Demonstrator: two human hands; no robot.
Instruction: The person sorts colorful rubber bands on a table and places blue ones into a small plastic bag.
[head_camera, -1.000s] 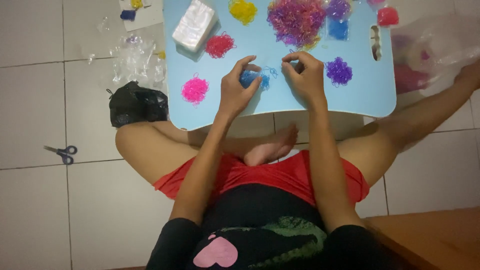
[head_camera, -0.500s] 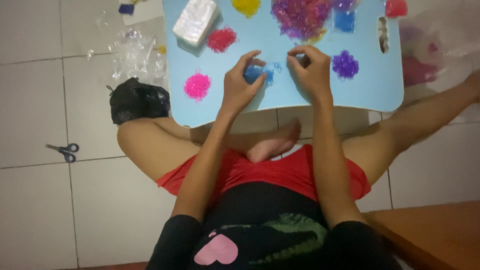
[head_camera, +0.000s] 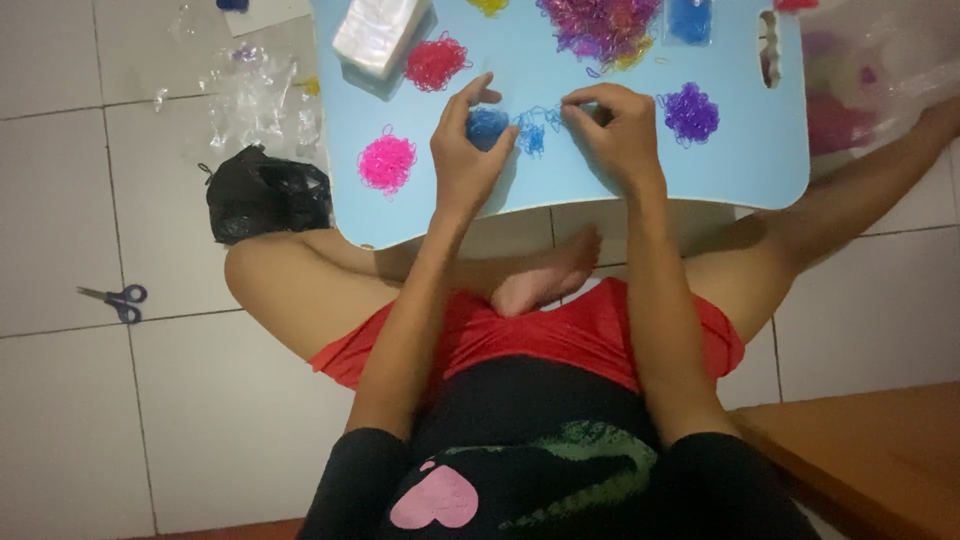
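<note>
White floor tiles (head_camera: 120, 400) surrounded me as I sat cross-legged behind a low light-blue lap table (head_camera: 740, 160) that stood over my knees. On it lay small heaps of tiny elastic bands, sorted by colour.

My left hand (head_camera: 470, 150) cupped a clump of blue bands (head_camera: 487, 127), thumb and fingers curled round its near and left sides, touching it. My right hand (head_camera: 620, 135) sat just to the right, fingertips pressed together, seemingly pinching a loose blue strand (head_camera: 533, 130), though the view was too soft to be sure. That strand ran left to right between the two hands, so the blue clump lay directly left of my right fingertips and nearer my left hand.

A purple heap (head_camera: 690, 112) lay just right of my right hand. A pink heap (head_camera: 387, 162) sat on the near left of the table, a red heap (head_camera: 437, 62) farther off. A multicoloured tangle (head_camera: 600, 25) lay at the far edge. Scissors (head_camera: 115, 300) and a black bag (head_camera: 265, 195) rested on the floor to the left.
</note>
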